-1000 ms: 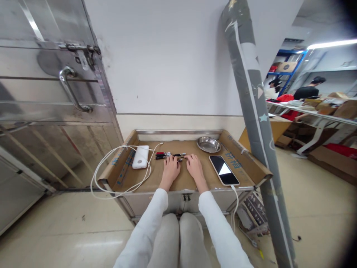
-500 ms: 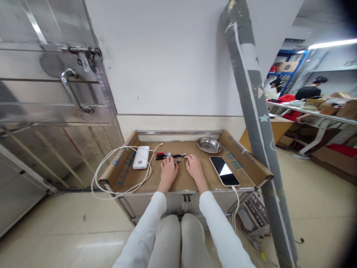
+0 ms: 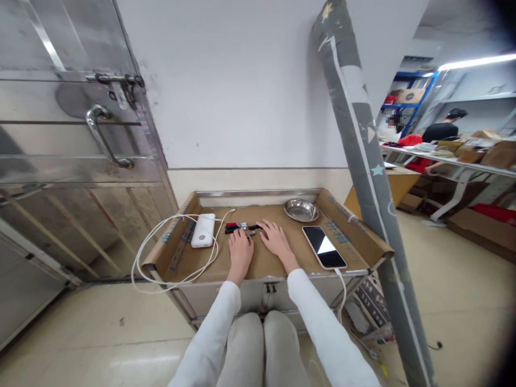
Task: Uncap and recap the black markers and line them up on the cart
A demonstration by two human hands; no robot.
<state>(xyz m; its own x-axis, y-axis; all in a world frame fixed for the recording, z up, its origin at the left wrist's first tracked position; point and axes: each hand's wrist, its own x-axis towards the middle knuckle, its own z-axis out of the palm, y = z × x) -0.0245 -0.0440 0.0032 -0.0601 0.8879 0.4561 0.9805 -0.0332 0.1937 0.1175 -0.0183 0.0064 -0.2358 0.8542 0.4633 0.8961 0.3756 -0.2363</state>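
A row of small red, black and silver parts (image 3: 237, 227) lies on a cardboard-lined metal tray table (image 3: 363, 236). My left hand (image 3: 240, 251) rests flat just below the row, its fingertips at a small silver piece. My right hand (image 3: 274, 237) reaches over the right end of the row, fingers stretched out and touching the black parts there. Whether either hand pinches a part is too small to tell.
A white power bank (image 3: 202, 230) with a looping white cable (image 3: 153, 252) lies at the left. A steel dish (image 3: 301, 210) sits at the back right, a black phone (image 3: 324, 246) at the right. A grey roll (image 3: 363, 140) leans at the right; other people work far right.
My right hand has slid left and forward onto the right end of the row. My left hand has shifted slightly left. The view has tilted a little.
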